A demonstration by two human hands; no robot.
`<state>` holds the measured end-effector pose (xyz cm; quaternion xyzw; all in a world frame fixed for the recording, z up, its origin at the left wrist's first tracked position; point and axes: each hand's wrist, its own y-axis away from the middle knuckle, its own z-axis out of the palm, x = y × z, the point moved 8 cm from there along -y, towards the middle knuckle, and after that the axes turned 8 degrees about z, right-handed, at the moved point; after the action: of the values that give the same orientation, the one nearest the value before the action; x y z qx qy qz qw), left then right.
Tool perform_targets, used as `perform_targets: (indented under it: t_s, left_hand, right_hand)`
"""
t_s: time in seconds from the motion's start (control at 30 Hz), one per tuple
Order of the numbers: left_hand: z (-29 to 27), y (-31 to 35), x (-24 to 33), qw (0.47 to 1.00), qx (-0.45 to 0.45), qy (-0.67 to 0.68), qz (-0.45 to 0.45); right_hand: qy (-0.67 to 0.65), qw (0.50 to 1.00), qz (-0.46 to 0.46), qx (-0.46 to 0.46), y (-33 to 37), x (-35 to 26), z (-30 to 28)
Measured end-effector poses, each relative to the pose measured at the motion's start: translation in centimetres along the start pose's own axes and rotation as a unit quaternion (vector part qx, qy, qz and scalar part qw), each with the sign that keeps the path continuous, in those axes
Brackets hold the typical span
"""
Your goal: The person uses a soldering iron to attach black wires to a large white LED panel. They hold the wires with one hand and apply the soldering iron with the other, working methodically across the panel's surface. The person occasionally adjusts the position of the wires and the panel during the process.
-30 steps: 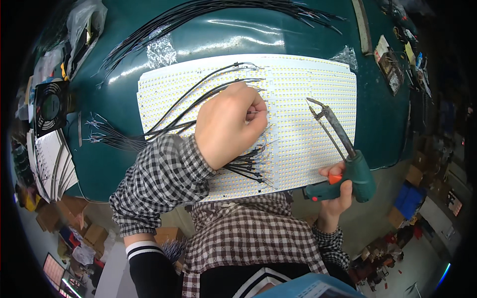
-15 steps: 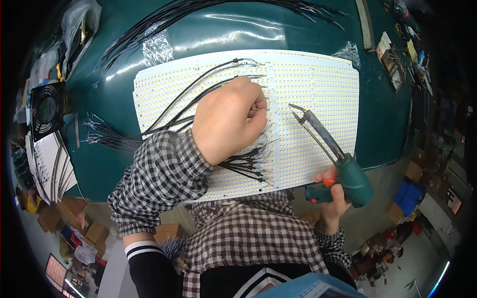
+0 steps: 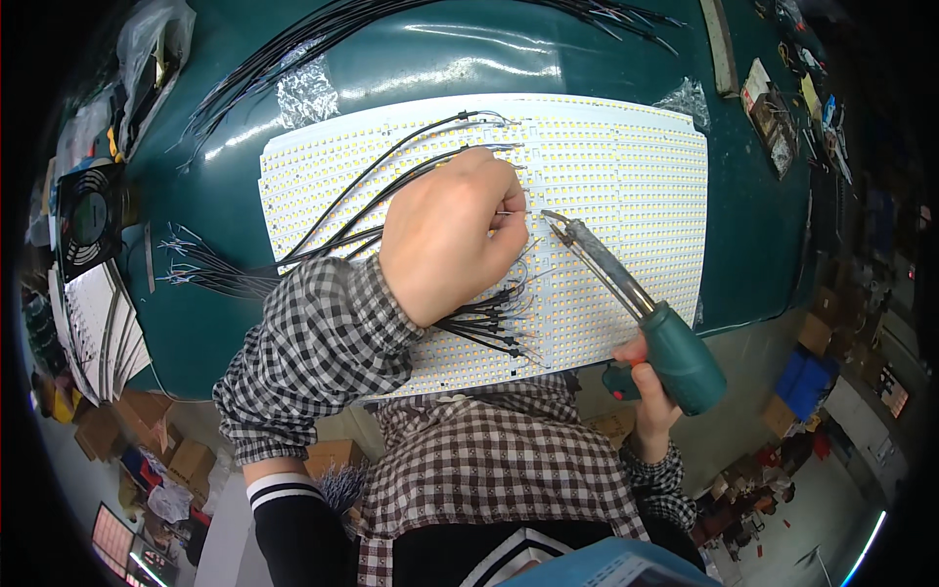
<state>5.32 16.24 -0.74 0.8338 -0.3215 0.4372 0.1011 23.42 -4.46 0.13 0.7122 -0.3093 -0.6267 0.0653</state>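
Observation:
A white board [image 3: 641, 166] set with rows of small yellow LEDs lies on the green table. My left hand [image 3: 445, 235] rests over its middle, closed in a pinch on a thin wire [image 3: 511, 212] near the board's centre strip. Black cables [image 3: 367, 168] with stripped ends fan out from under that hand, some above it and a bunch [image 3: 479, 328] below. My right hand [image 3: 653, 401] grips a green soldering gun [image 3: 690, 357] by its handle. The gun's tip [image 3: 550, 214] is just right of the pinched wire, over the centre strip; whether it touches the board, I cannot tell.
More black cables [image 3: 323, 49] lie along the table's far side. At the left stand a black fan [image 3: 90, 217] and a stack of white panels [image 3: 103, 328]. Small tools and parts [image 3: 773, 117] sit at the far right. Cardboard boxes [image 3: 186, 460] are on the floor.
The soldering gun in my right hand has moved left, bringing its tip close to my left fingertips. My left hand keeps its pinch in nearly the same place.

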Motion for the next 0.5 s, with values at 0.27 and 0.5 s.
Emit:
perform_targets:
  t_s: [0.27, 0.5]
  left_hand:
    - [0.11, -0.08, -0.02, 1.000, 0.002, -0.003, -0.004]
    - [0.13, -0.11, 0.05, 1.000, 0.003, -0.008, 0.000]
  right_hand:
    - [0.036, 0.999, -0.030, 0.005, -0.32, 0.39, -0.21]
    - [0.037, 0.998, -0.041, 0.015, -0.45, 0.34, -0.19]
